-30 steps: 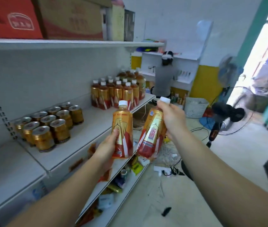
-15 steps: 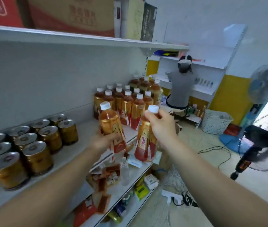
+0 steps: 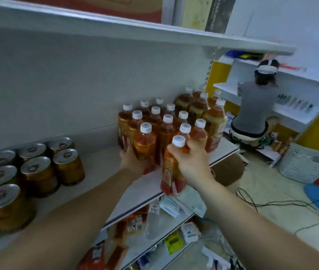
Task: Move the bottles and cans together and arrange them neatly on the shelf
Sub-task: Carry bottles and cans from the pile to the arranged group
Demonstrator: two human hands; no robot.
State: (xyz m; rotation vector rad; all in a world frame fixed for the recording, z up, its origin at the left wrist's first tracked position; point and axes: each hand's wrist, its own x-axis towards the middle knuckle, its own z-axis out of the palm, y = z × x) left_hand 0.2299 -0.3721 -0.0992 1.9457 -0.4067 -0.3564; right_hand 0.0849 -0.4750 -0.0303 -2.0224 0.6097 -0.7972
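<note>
My left hand (image 3: 133, 160) grips an amber tea bottle (image 3: 145, 145) with a white cap low on its body, standing it on the white shelf (image 3: 104, 162) at the front left of the bottle group (image 3: 166, 121). My right hand (image 3: 190, 162) holds a second tea bottle (image 3: 171, 178) by its neck, over the shelf's front edge, right next to the group. Several gold cans (image 3: 34, 168) stand in rows on the same shelf to the left, apart from the bottles.
Cardboard boxes (image 3: 100, 6) sit on the upper shelf overhead. Lower shelves (image 3: 154, 230) hold packets and small goods. A person in a grey top (image 3: 254, 110) crouches at a far shelf. A white basket (image 3: 302, 164) and cables (image 3: 271, 203) lie on the floor at right.
Both hands moved forward and down with their bottles to the bottle group. The left bottle went from tilted in the air to upright on the shelf; the view came closer.
</note>
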